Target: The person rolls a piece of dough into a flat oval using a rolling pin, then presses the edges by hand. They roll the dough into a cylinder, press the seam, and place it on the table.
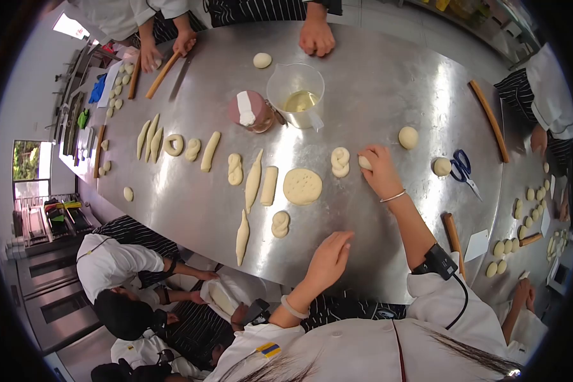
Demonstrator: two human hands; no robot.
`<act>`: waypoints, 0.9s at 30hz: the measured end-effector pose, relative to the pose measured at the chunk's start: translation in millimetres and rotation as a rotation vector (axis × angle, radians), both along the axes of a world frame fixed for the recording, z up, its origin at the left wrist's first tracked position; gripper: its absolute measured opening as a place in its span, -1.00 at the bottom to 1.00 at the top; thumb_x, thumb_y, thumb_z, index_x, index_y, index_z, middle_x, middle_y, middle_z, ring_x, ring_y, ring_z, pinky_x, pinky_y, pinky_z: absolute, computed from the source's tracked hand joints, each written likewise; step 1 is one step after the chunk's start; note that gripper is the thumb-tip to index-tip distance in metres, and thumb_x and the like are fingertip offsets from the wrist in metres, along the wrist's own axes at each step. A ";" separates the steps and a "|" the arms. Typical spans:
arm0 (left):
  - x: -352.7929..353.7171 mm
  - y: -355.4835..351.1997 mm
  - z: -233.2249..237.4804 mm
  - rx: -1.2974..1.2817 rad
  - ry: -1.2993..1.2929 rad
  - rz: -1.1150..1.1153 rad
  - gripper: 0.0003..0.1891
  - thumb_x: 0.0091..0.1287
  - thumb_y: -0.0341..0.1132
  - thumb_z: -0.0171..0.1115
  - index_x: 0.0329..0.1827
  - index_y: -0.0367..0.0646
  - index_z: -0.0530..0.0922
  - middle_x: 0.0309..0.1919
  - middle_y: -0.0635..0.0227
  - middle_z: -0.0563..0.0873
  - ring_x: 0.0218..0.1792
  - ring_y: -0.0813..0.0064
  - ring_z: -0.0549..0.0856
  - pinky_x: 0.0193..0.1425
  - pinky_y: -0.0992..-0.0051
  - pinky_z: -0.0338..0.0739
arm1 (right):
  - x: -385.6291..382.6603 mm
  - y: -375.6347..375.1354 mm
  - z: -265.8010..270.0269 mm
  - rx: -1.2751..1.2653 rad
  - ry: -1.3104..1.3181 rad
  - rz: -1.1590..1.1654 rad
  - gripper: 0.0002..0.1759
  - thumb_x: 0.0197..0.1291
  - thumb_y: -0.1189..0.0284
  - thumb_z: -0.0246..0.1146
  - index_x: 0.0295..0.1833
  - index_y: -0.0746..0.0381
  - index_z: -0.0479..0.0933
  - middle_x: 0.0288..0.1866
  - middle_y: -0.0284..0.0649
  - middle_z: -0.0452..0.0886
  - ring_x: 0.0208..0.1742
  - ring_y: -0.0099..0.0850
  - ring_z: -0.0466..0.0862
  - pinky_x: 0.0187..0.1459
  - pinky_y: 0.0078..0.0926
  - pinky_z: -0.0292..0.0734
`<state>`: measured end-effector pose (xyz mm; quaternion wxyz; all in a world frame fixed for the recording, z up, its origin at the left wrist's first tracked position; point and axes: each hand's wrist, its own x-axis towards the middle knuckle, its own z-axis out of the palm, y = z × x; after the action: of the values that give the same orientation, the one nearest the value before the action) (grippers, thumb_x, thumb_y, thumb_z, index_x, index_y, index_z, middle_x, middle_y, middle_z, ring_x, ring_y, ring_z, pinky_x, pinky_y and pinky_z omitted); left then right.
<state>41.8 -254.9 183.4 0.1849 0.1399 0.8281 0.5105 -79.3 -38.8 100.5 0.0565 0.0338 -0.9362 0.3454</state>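
My right hand (pixel 382 172) is closed around a small dough ball (pixel 365 163) on the steel table (pixel 363 254). Just left of it lies a knotted dough piece (pixel 340 162). My left hand (pixel 329 256) hovers near the table's front edge, fingers extended and holding nothing. Beyond it are a flat pricked dough disc (pixel 302 186), a dough roll (pixel 269 186), a second knot (pixel 280 224) and long tapered pieces (pixel 253 181). Two more dough balls, one farther back (pixel 408 137) and one beside blue-handled scissors (pixel 442 167), sit to the right of my right hand.
A clear jug (pixel 296 95) with yellowish liquid stands beside a pink-lidded jar (pixel 251 111) at the back. Rolling pins lie at right (pixel 489 121) and near right (pixel 452 239). Co-workers stand around the table; one person's fist (pixel 317 38) rests at the far edge.
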 end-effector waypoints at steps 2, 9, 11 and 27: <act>28.7 -4.5 1.2 0.006 -0.084 -0.010 -0.74 0.40 -0.50 0.05 0.12 -0.28 0.51 -0.06 0.11 0.63 -0.19 0.20 0.64 -0.08 0.39 0.54 | 5.4 8.1 5.3 -0.137 -0.068 -0.034 -0.56 -0.08 0.65 0.35 0.02 0.25 0.58 0.07 -0.11 0.54 0.14 -0.07 0.50 0.15 -0.25 0.47; 71.1 -43.5 -20.9 -0.234 0.140 0.423 -0.66 0.30 -0.47 0.12 0.15 -0.31 0.48 -0.02 0.00 0.58 0.00 -0.02 0.57 0.13 0.18 0.47 | 6.0 18.9 -5.9 -0.217 -0.149 -0.068 -0.56 0.00 0.52 0.38 0.07 0.25 0.56 0.10 -0.03 0.52 0.16 -0.05 0.49 0.19 -0.19 0.44; 55.1 -56.7 -34.2 -0.496 0.377 0.590 -0.54 0.27 -0.45 0.19 0.26 -0.32 0.42 0.14 -0.02 0.50 0.17 -0.06 0.45 0.25 0.09 0.36 | 7.9 13.7 -1.2 -0.065 -0.027 -0.069 -0.53 0.04 0.48 0.37 0.12 0.24 0.52 0.16 -0.02 0.48 0.19 -0.06 0.48 0.19 -0.17 0.43; -41.0 -191.3 12.1 0.589 -0.093 0.902 -0.69 0.53 -0.28 -0.03 0.18 -0.25 0.51 -0.02 0.33 0.63 0.01 0.48 0.59 0.15 0.40 0.48 | 158.1 55.3 40.6 -0.280 -0.339 -0.385 -0.60 0.25 0.54 0.25 0.21 0.28 0.47 0.04 -0.24 0.64 -0.15 -0.52 0.60 -0.13 -0.56 0.54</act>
<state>0.8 -446.3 195.5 -0.0633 -0.2062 0.6188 0.7554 78.8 16.5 141.1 -0.0323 -0.2110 -0.8647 0.4547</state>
